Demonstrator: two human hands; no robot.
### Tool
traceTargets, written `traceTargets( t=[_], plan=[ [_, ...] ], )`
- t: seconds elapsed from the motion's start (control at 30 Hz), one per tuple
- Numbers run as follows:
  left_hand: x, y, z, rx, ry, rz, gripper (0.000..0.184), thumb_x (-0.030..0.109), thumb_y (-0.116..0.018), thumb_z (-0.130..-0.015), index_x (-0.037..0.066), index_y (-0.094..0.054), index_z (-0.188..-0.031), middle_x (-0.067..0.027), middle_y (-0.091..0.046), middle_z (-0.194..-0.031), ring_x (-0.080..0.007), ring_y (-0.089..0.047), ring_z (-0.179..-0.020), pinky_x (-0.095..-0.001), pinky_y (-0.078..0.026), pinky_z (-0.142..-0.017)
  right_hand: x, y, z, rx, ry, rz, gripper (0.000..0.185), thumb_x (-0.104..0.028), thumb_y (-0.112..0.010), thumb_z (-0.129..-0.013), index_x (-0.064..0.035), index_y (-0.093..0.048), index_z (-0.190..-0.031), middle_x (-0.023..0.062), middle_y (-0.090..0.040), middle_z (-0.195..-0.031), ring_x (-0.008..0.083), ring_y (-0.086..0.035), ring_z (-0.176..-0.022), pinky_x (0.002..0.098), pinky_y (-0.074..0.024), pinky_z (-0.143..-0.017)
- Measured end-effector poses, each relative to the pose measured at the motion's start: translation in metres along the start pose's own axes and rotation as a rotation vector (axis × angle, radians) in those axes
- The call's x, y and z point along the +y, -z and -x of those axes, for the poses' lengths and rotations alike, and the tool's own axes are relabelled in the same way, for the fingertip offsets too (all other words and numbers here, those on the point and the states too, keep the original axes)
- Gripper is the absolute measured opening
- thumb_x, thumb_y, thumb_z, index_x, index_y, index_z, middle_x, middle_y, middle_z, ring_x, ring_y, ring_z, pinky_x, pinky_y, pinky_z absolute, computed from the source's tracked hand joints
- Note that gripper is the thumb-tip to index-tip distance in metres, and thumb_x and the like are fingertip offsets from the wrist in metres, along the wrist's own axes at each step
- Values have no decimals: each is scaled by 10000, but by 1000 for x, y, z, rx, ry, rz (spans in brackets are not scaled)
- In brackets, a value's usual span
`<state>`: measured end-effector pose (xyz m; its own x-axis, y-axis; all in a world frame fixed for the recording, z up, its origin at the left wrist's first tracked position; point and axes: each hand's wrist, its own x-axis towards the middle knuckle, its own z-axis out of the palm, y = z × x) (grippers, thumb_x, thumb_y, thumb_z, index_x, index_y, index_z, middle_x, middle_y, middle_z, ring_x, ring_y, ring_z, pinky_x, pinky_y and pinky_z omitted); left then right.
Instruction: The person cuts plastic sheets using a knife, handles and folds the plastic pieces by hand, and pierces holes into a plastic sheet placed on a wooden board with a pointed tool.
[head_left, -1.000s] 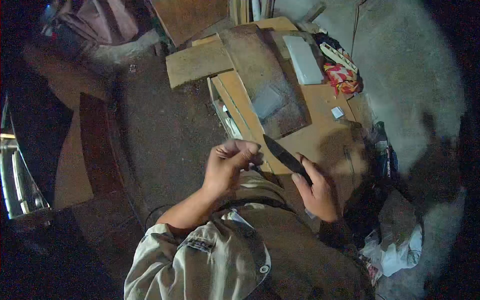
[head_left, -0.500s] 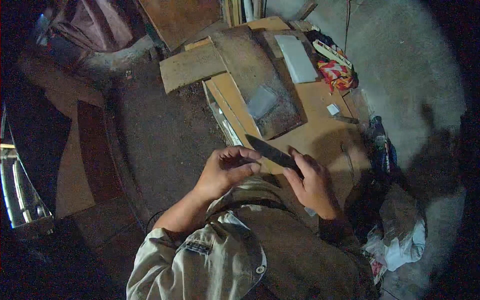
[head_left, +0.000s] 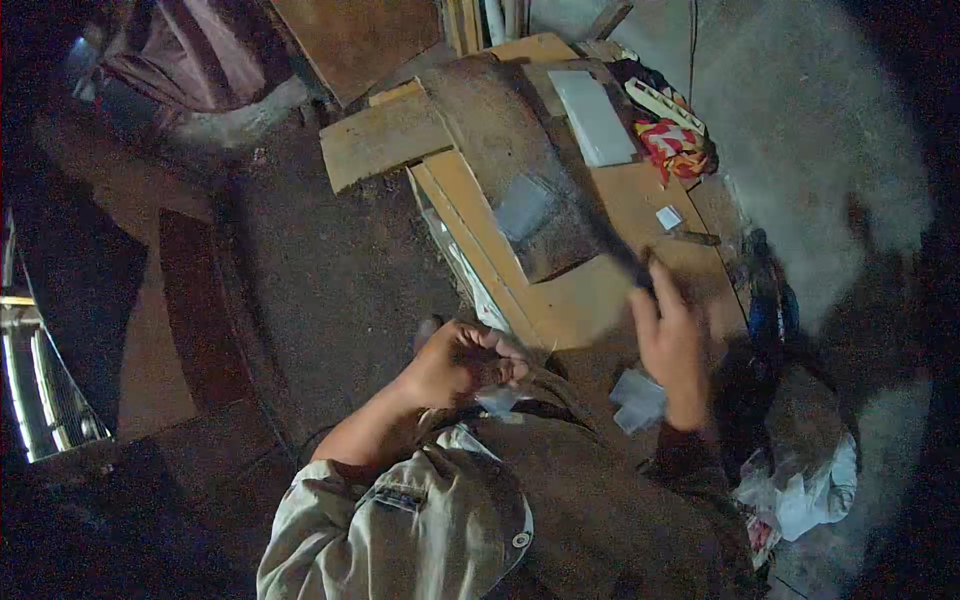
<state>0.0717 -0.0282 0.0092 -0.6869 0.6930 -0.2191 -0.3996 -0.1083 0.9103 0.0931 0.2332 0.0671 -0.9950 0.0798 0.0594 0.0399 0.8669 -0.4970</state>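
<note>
My right hand is closed around the handle end of a dark knife, whose blade is blurred and points up and left over the board. My left hand is held in front of my body with its fingers curled in; whatever they may hold is hidden. Just below those fingers shows a pale, clear scrap. Beside my right wrist lie translucent plastic pieces. A stack of translucent sheets rests on a dark worn board.
Under the dark board is a tan wooden surface. A white slab, a red-and-yellow cloth and a small white square lie on it. A dark bottle and clear plastic bags are at the right.
My right hand has swung right with the knife, away from my left hand. My left hand has dropped slightly and its fingers have curled further. The plastic pieces beside my right wrist show more fully.
</note>
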Motion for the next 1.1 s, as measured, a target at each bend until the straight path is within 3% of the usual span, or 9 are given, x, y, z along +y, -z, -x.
traceTargets(
  t=[0.1,0.17,0.23,0.3,0.47,0.57,0.67,0.9,1.1],
  plan=[
    [1,-7,1,97,66,88,92,58,-634,-830,-16,-645,-884,-52,-659,-816,-122,-609,-760,-255,-487,-699,17,-11,2,114,-70,-64,420,-255,-536,-885,-19,-472,-1227,174,-607,-1043,312,-597,-911,373,-467,-769],
    [3,-13,-8,202,52,75,116,86,-628,-841,-16,-647,-893,-56,-659,-814,-114,-599,-757,-251,-480,-704,21,-35,21,-164,-312,-920,320,-221,-593,-856,-23,-527,-1098,92,-595,-898,157,-560,-805,297,-456,-704],
    [-7,-19,-17,241,-65,208,120,91,-626,-843,-13,-648,-899,-48,-658,-817,-100,-586,-761,-244,-471,-713,-1,-53,24,-418,-163,-1351,214,-179,-646,-817,-41,-543,-944,13,-528,-783,76,-480,-726,246,-418,-640],
    [-4,-24,-19,349,-39,301,111,79,-632,-835,-9,-648,-901,-40,-655,-830,-95,-581,-769,-240,-466,-725,-14,-59,26,-521,-48,-897,142,-153,-619,-835,-44,-529,-852,-18,-504,-666,54,-464,-568,214,-364,-510],
    [-11,-18,-13,351,-55,258,105,63,-626,-835,-7,-641,-912,-39,-648,-841,-96,-583,-765,-242,-470,-716,-22,-55,22,-377,-345,-985,157,-168,-658,-794,-35,-585,-834,-12,-552,-671,67,-482,-581,237,-387,-532],
    [-15,-17,-12,368,3,322,102,57,-625,-833,-8,-636,-910,-41,-645,-834,-99,-585,-760,-245,-471,-719,-8,-59,19,-203,-296,-1115,171,-163,-664,-788,-26,-597,-866,-6,-564,-654,59,-483,-535,225,-381,-485],
    [-14,-19,-14,411,-24,443,95,55,-626,-830,-6,-635,-903,-43,-644,-834,-100,-587,-753,-248,-470,-724,-10,-64,21,-363,-245,-1043,174,-161,-670,-783,-25,-598,-866,-9,-553,-628,55,-472,-517,225,-373,-472],
    [-18,-17,-10,270,42,239,115,58,-617,-839,-2,-638,-934,-36,-642,-845,-104,-585,-798,-248,-466,-727,-8,-66,15,-202,-309,-1074,166,-166,-653,-806,-19,-595,-857,-17,-551,-628,52,-466,-514,224,-374,-473],
    [-11,-22,-18,282,27,165,86,67,-629,-825,9,-649,-885,-41,-651,-782,-120,-589,-706,-258,-473,-673,-13,-54,7,-306,-172,-857,143,-156,-628,-825,-16,-597,-819,-16,-559,-632,70,-495,-547,234,-397,-503]
  ],
)
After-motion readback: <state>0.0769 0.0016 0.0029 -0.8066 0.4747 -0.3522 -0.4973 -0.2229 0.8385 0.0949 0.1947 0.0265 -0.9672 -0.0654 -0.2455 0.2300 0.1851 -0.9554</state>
